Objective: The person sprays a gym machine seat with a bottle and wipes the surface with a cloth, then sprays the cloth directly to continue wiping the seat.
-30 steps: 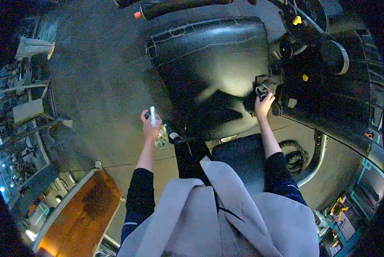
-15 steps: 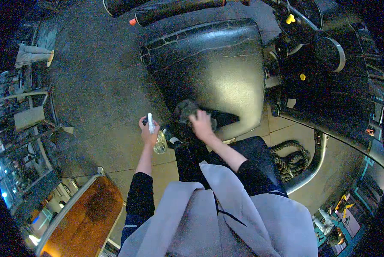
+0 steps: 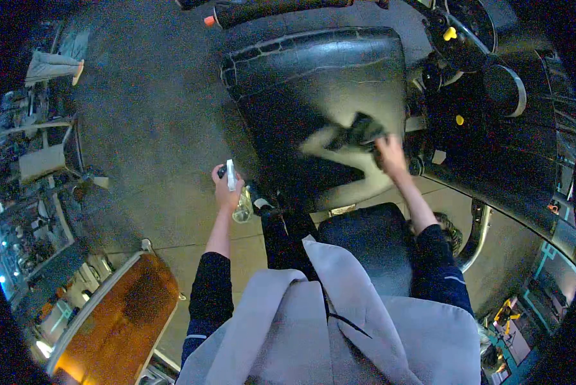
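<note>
My left hand (image 3: 227, 192) is closed around the neck of a spray bottle with a white head and a clear body (image 3: 242, 209) of yellowish liquid, held left of the padded bench. My right hand (image 3: 391, 156) grips a dark cloth (image 3: 364, 130), blurred by motion, at the right part of a large black pad (image 3: 314, 74). The cloth appears to touch the pad's surface. Cracks run along the pad's far edge, and light reflects off its right half. My right fingers are partly smeared by motion.
A smaller black seat (image 3: 365, 240) is right before me. Machine parts with yellow knobs (image 3: 459, 120) stand at the right, near a partly hidden coiled rope (image 3: 453, 231). A black roller (image 3: 281, 9) lies beyond the pad. An orange-brown bench (image 3: 124, 321) is at lower left; another person's legs (image 3: 53, 66) show far left.
My right hand has swept the cloth from the pad's near left side to its right side and farther away. My left hand still holds the spray bottle, almost in place.
</note>
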Action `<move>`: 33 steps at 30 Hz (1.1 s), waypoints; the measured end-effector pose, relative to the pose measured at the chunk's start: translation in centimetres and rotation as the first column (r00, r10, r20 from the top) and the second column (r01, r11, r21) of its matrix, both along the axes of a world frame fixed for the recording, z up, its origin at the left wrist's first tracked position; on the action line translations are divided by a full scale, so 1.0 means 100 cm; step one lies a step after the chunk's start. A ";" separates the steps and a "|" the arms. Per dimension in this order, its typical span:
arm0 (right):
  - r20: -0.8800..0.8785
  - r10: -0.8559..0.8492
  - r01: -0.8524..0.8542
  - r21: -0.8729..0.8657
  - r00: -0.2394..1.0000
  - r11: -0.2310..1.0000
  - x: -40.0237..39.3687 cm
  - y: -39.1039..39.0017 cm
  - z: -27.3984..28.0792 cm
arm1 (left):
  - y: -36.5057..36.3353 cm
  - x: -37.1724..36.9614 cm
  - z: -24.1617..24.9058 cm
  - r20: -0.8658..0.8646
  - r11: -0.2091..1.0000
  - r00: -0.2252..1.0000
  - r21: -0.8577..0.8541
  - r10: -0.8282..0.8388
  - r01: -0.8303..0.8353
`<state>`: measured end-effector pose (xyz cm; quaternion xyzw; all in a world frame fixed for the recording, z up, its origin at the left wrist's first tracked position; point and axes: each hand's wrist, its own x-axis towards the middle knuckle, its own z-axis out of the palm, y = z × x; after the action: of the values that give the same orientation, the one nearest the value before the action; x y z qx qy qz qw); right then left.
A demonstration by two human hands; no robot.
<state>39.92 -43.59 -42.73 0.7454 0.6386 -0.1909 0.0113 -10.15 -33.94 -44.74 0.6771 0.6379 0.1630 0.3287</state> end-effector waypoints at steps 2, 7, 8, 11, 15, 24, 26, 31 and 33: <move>-0.116 -0.288 0.306 0.196 0.951 0.932 0.030 -0.015 0.008 | 0.000 0.002 0.007 -0.034 0.996 0.999 0.077 -0.033 0.035; -0.209 -0.506 0.548 0.338 0.837 0.765 0.041 -0.035 -0.049 | 0.004 -0.004 0.003 -0.020 0.999 0.999 -0.023 -0.039 0.039; -0.235 -0.549 0.596 0.257 0.802 0.761 0.038 -0.034 -0.053 | 0.002 -0.003 -0.001 0.018 0.994 1.000 -0.106 -0.002 0.004; -0.142 -0.513 0.531 0.301 0.846 0.792 0.011 -0.039 -0.066 | 0.000 0.000 0.002 -0.044 1.000 0.999 -0.030 -0.002 0.001; -0.167 -0.371 0.399 0.188 0.914 0.897 -0.092 -0.022 -0.030 | -0.003 -0.003 -0.001 -0.015 0.997 0.999 0.075 -0.031 0.032; -0.194 0.299 -0.240 0.280 0.934 0.930 -0.287 -0.008 -0.020 | 0.001 -0.010 -0.013 -0.007 0.999 1.000 -0.054 0.005 -0.006; -0.204 0.404 -0.360 0.220 0.891 0.906 -0.282 -0.004 -0.016 | 0.003 0.005 0.017 -0.132 0.996 0.990 0.058 -0.057 0.065; -0.492 -0.068 -0.006 -0.148 0.868 0.989 -0.184 0.019 0.009 | 0.002 0.005 0.018 -0.035 0.998 0.999 -0.069 0.011 -0.013; -0.434 -0.338 0.275 -0.203 0.835 0.940 -0.118 0.008 -0.004 | 0.002 0.004 0.017 -0.046 1.000 0.999 -0.030 -0.006 0.005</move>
<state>28.07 -42.76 -43.11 0.7684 0.4808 -0.4042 -0.1224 -9.80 -33.73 -43.02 0.6774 0.6458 0.1369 0.3246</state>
